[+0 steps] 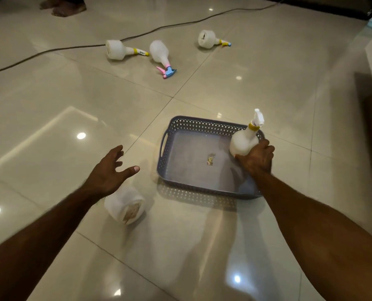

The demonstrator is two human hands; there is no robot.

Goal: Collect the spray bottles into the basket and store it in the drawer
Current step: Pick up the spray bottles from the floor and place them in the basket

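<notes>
Bottles lie scattered on the tiled floor (50,109), and one white bottle (244,141) with a yellow collar and white trigger is gripped by the right hand (256,158), whose fingers curl round its body; it stands nearly upright over the far right corner of the basket (174,127). That basket, a grey perforated tray with handle slots, sits on the floor near the middle right, and a small scrap (210,160) lies on its bottom. The left hand (111,168) hovers left of the basket with fingers spread and thumb out, holding nothing, just above a white bottle on its side (125,206) whose base faces the camera. Far off lie three more: a yellow-collared bottle (118,49) at left, a pink-and-blue-triggered one (160,54) in the middle, and another (209,39) at right. A dark cable (76,47) runs across the floor behind them. Bare feet (62,6) show at the far left edge.
</notes>
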